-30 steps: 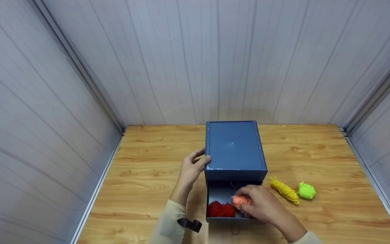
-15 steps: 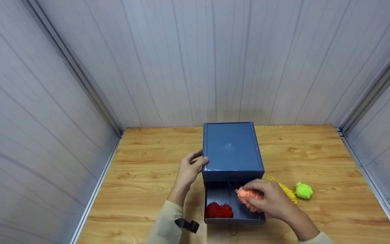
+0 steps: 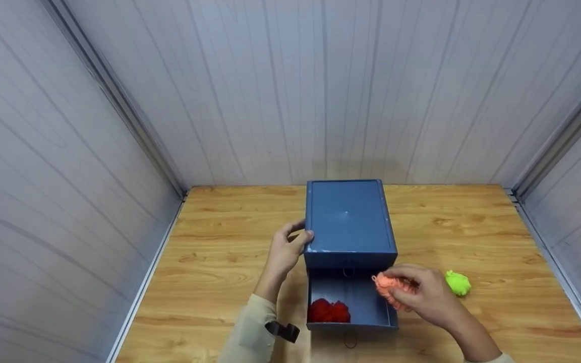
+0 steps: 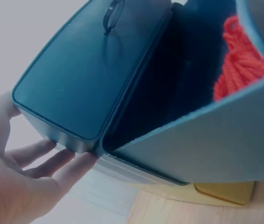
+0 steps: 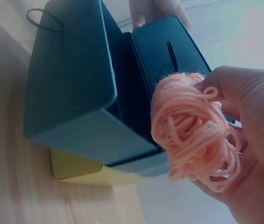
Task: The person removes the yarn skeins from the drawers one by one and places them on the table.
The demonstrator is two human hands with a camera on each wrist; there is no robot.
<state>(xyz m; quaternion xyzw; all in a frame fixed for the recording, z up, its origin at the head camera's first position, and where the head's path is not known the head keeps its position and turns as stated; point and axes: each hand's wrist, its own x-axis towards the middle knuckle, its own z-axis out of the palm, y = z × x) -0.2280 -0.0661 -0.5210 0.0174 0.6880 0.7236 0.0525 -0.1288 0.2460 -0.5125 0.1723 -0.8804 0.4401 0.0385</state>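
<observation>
A blue drawer cabinet (image 3: 350, 214) stands with a drawer (image 3: 366, 325) pulled out toward me. My left hand (image 3: 281, 255) rests on its near left corner, thumb on the top edge and fingertips against the side wall. Between thumb and fingers my right hand (image 3: 431, 297) holds a peach-pink yarn skein (image 5: 190, 133), raised at the drawer's right side. Red yarn (image 3: 330, 311) lies in the drawer's front left part. In the right wrist view, loose loops hang from the peach skein. The yellow skein seen earlier is hidden behind my right hand.
A neon green yarn ball (image 3: 457, 283) lies on the wooden table (image 3: 220, 282) beyond my right hand. Under the blue drawer shows a yellow section (image 5: 75, 165). A thin ring pull (image 5: 45, 20) sticks out from the drawer front. Pale panel walls (image 3: 250, 91) enclose the table.
My right hand has lifted the peach skein out of the drawer and moved it rightward, now covering the yellow skein. The red yarn stays in the drawer. My left hand keeps its place on the cabinet.
</observation>
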